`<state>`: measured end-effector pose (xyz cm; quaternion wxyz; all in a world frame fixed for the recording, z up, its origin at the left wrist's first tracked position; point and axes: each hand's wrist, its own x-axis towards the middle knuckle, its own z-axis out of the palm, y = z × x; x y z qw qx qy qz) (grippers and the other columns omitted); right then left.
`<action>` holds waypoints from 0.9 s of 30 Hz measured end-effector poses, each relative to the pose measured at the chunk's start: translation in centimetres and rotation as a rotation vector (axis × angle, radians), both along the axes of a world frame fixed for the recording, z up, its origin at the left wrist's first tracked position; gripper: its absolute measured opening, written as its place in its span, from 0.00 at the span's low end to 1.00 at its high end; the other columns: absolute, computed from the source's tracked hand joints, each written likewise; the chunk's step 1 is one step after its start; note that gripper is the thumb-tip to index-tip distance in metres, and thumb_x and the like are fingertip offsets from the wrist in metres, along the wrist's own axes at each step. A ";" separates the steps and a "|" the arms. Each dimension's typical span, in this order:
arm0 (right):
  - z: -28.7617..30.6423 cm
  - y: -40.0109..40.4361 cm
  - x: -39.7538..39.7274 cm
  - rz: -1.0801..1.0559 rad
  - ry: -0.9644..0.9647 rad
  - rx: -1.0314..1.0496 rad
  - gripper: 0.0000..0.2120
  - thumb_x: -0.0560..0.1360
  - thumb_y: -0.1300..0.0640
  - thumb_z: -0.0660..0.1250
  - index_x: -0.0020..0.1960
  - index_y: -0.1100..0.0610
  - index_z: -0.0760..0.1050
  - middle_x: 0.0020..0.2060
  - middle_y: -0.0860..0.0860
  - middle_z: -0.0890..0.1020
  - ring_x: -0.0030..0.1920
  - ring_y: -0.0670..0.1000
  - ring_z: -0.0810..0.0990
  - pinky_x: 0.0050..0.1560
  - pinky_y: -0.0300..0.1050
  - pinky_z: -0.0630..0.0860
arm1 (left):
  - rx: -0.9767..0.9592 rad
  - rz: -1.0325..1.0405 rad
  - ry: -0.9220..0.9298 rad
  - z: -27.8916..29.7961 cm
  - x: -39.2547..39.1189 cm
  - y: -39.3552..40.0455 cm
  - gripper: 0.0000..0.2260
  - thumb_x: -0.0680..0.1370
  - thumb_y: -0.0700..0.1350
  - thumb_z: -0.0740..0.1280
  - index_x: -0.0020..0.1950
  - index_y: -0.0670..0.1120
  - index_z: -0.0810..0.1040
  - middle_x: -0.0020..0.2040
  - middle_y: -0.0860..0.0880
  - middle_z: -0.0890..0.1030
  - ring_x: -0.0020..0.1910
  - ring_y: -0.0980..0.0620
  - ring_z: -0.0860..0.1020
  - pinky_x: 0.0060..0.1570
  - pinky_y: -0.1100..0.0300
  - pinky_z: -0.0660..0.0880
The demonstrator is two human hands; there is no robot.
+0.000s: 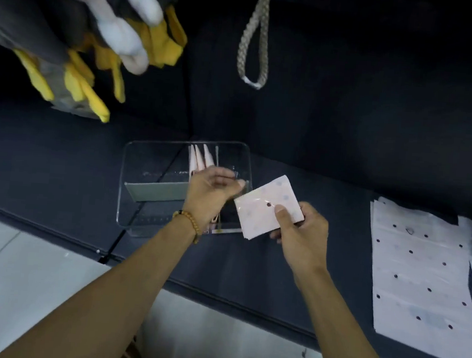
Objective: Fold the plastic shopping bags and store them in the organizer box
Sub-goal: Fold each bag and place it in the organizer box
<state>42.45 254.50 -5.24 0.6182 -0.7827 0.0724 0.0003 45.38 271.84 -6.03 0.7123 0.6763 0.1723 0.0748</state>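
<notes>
A: Which step was that?
B: Storing. The right hand [300,232] pinched the folded bag [269,207] just beside the organizer box [131,199]; the left hand [214,190], fingers loosely curled and empty, hovered over the box.
A: Next?
B: Probably slotting it upright beside the folded bags [199,159] inside.

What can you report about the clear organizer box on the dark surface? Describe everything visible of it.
The organizer box looks like clear, glossy plastic, rectangular with rounded corners, standing upright and open-topped on the dark surface. A grey divider crosses its left part. Several folded bags stand on edge inside near the far wall. The left hand reaches over and into it; whether it touches the box is unclear.
</notes>
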 end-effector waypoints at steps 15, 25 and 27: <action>0.3 6.2 6.8 -0.040 0.048 0.122 0.02 0.76 0.60 0.68 0.48 0.55 0.77 0.36 0.51 0.84 0.29 0.46 0.81 0.29 0.34 0.75 | 0.674 0.116 0.240 -3.0 4.6 5.3 0.10 0.70 0.39 0.68 0.51 0.47 0.82 0.45 0.46 0.84 0.44 0.46 0.81 0.46 0.58 0.78; -0.9 10.1 7.6 0.155 -0.187 -0.664 0.06 0.77 0.57 0.65 0.51 0.59 0.76 0.41 0.55 0.82 0.39 0.56 0.82 0.37 0.47 0.79 | 0.519 0.170 0.045 -3.5 1.6 4.0 0.08 0.72 0.43 0.72 0.49 0.50 0.79 0.43 0.53 0.82 0.42 0.56 0.80 0.43 0.62 0.78; -1.2 10.7 7.4 0.276 -0.111 -0.611 0.10 0.77 0.51 0.65 0.55 0.56 0.75 0.41 0.52 0.82 0.40 0.53 0.81 0.40 0.49 0.80 | 0.469 0.145 0.019 -3.2 1.1 4.3 0.07 0.73 0.42 0.71 0.48 0.51 0.79 0.42 0.56 0.81 0.41 0.61 0.80 0.40 0.72 0.75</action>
